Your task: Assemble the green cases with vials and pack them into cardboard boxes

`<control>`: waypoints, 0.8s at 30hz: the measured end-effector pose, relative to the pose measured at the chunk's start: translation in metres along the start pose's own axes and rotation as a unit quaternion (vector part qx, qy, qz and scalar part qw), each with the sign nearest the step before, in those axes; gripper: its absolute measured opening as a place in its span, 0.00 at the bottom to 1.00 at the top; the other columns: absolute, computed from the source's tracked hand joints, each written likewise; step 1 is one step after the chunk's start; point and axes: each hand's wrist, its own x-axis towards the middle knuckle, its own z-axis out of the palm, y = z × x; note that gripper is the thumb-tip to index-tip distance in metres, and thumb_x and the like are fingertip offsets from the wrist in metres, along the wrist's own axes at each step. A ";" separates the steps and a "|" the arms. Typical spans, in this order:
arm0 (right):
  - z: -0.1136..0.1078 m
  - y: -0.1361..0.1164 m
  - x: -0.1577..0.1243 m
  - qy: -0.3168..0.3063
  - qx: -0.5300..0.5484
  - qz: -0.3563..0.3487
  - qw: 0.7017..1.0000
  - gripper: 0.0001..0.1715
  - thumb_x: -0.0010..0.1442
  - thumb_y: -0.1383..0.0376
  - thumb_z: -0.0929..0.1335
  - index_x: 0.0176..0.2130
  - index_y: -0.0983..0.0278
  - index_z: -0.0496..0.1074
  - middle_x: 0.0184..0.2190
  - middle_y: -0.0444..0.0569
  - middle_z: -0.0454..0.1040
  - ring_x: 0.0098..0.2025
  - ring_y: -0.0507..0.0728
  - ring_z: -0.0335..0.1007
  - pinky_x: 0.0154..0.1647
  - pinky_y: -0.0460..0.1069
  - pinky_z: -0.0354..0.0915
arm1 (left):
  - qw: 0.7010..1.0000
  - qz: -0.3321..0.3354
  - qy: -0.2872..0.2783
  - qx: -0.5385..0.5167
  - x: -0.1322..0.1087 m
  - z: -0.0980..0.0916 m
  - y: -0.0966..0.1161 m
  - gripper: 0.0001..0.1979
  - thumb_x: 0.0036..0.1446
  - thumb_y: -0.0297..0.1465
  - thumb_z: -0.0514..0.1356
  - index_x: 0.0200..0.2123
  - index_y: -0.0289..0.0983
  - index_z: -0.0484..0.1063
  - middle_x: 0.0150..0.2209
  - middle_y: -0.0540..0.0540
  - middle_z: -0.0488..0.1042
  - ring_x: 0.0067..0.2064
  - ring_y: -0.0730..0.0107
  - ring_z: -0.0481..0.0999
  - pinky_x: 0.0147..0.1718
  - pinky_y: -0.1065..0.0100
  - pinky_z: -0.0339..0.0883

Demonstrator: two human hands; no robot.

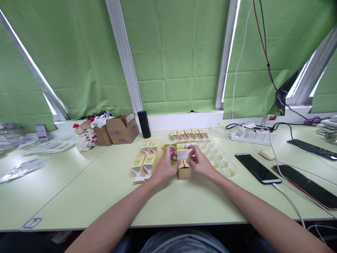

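Here, left hand (168, 162): fingers bent, grasping the left side of a small kraft carton (184, 173) at its raised pale flap (182, 154).
Right hand (198, 163): fingers pinching the right side of that flap.
Small kraft carton: on the surface (105, 196), between the hands; it is the clock's centre.
Clear plastic trays (228, 169): between two and three o'clock, holding yellow pieces.
Four green-labelled cartons (149, 162): nine to ten o'clock.
Row of five cartons (189, 135): twelve o'clock.
White-edged smartphone (258, 168): three o'clock.
Cardboard box (121, 131): ten o'clock.
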 end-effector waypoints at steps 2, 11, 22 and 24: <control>0.000 0.000 0.000 0.002 0.000 -0.001 1.000 0.28 0.57 0.61 0.69 0.56 0.56 0.61 0.38 0.39 0.64 0.26 0.50 0.63 0.28 0.47 0.58 | 1.000 0.001 0.003 -0.003 0.000 0.000 0.000 0.20 0.60 0.27 0.64 0.51 0.42 0.60 0.43 0.48 0.70 0.43 0.64 0.68 0.46 0.62 0.65; 0.000 -0.002 -0.001 0.012 0.000 -0.005 1.000 0.27 0.57 0.62 0.69 0.56 0.56 0.62 0.38 0.40 0.65 0.26 0.50 0.64 0.29 0.47 0.60 | 0.998 0.028 0.004 0.048 0.001 -0.002 0.001 0.11 0.59 0.28 0.64 0.43 0.41 0.68 0.38 0.49 0.70 0.41 0.62 0.68 0.43 0.62 0.64; 0.000 -0.001 -0.003 0.054 -0.029 -0.072 0.996 0.22 0.56 0.68 0.67 0.51 0.58 0.68 0.35 0.43 0.67 0.33 0.55 0.67 0.30 0.48 0.64 | 0.996 0.049 -0.008 0.068 0.001 -0.003 0.000 0.06 0.57 0.24 0.60 0.36 0.41 0.70 0.37 0.48 0.74 0.40 0.61 0.69 0.43 0.62 0.63; -0.001 -0.004 -0.005 0.077 -0.044 -0.106 0.990 0.16 0.57 0.69 0.67 0.46 0.58 0.70 0.40 0.48 0.71 0.39 0.58 0.71 0.32 0.49 0.67 | 0.997 0.048 -0.011 0.065 0.000 -0.003 0.001 0.06 0.57 0.24 0.61 0.36 0.41 0.71 0.37 0.48 0.75 0.41 0.61 0.70 0.43 0.62 0.63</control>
